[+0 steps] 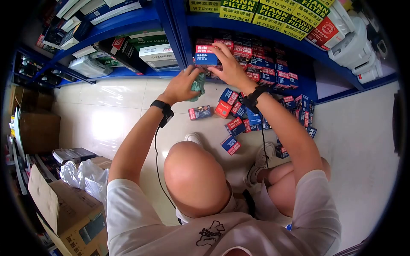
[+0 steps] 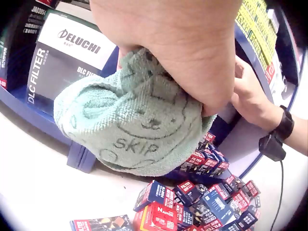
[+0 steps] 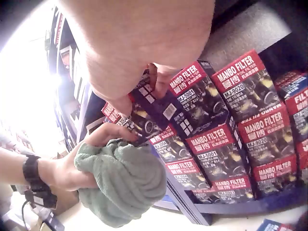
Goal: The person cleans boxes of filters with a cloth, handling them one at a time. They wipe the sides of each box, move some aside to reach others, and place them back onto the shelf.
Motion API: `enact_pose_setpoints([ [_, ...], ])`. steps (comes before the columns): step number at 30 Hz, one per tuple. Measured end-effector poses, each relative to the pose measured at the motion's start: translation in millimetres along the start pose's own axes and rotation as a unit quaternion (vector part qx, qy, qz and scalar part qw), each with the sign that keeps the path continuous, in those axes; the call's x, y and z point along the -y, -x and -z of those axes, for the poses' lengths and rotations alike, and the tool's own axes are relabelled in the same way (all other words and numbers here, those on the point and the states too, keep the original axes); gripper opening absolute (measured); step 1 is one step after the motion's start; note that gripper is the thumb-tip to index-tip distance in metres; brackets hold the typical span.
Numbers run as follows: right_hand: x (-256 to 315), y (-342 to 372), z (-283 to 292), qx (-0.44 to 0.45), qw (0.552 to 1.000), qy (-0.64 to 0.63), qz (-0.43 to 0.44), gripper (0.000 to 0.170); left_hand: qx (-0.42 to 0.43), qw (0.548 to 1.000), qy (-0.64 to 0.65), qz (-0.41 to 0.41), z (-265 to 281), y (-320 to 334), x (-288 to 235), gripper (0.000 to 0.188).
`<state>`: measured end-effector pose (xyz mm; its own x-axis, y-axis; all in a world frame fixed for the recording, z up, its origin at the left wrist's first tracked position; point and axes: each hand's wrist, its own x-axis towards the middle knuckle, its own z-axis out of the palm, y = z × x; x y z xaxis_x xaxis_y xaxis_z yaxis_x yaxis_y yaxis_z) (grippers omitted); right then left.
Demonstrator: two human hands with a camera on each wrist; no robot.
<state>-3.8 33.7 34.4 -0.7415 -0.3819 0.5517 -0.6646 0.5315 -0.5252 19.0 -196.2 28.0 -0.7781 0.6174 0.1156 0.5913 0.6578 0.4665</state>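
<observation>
My left hand grips a bunched pale green cloth printed with the word SKIP. In the head view it is just left of a red and blue oil filter box at the lower shelf's left end. My right hand holds this box, thumb at its lower side and fingers over the top. From the right wrist view, the left fingertips are right at the box's near end, with the cloth hanging below. Stacked Manbo filter boxes stand beside the held one.
More filter boxes lie loose on the tiled floor before my knees. Yellow Mann Filter boxes fill the shelf above. A blue upright divides the shelving. An open carton and a plastic bag are at lower left.
</observation>
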Motion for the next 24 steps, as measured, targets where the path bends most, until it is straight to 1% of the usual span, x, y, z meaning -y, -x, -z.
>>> enact_pose_setpoints([
  [2, -3, 5, -1, -0.044, 0.999, 0.010, 0.007, 0.073, -0.008, 1.000, 0.004, -0.001, -1, 0, 0, 0.069],
  [3, -3, 7, 1, -0.044, 0.999, 0.010, 0.007, 0.073, -0.017, 1.000, 0.007, 0.000, -2, 1, 1, 0.068],
  [5, -2, 12, 2, -0.024, 0.995, -0.020, -0.093, 0.075, -0.024, 1.000, 0.004, -0.006, -5, 2, 1, 0.067],
  [6, -2, 13, 2, -0.024, 0.995, -0.019, -0.094, 0.075, -0.031, 0.999, 0.000, -0.012, -7, 2, 1, 0.066],
  [8, -1, 15, 2, -0.025, 0.998, 0.002, -0.056, 0.077, -0.025, 1.000, 0.009, -0.014, -9, 3, 1, 0.066],
  [9, 4, 14, 4, -0.026, 0.998, 0.003, -0.056, 0.077, -0.019, 1.000, 0.017, -0.014, -10, 4, 0, 0.065],
  [11, 12, 12, 7, -0.021, 0.996, -0.053, -0.073, 0.077, -0.031, 0.999, 0.015, -0.010, -9, 4, 0, 0.065],
  [15, 3, 14, 0, -0.044, 0.994, -0.068, -0.071, 0.075, -0.068, 0.998, 0.000, -0.003, -10, 4, 2, 0.066],
  [18, 0, 14, -7, -0.037, 0.991, -0.092, -0.094, 0.071, -0.067, 0.998, 0.006, -0.002, -11, 4, 3, 0.069],
  [20, -1, 17, -13, -0.086, 0.985, -0.114, -0.095, 0.058, -0.081, 0.997, 0.013, -0.001, -12, 3, 3, 0.070],
  [21, -2, 18, -12, -0.087, 0.985, -0.113, -0.096, 0.058, -0.095, 0.995, 0.021, 0.000, -13, 2, 3, 0.071],
  [23, -3, 22, -12, -0.050, 0.991, -0.053, -0.109, 0.037, -0.096, 0.995, 0.022, 0.009, -13, 1, 2, 0.072],
  [24, -3, 24, -13, -0.049, 0.991, -0.053, -0.109, 0.037, -0.097, 0.995, 0.023, 0.019, -14, 2, 1, 0.073],
])
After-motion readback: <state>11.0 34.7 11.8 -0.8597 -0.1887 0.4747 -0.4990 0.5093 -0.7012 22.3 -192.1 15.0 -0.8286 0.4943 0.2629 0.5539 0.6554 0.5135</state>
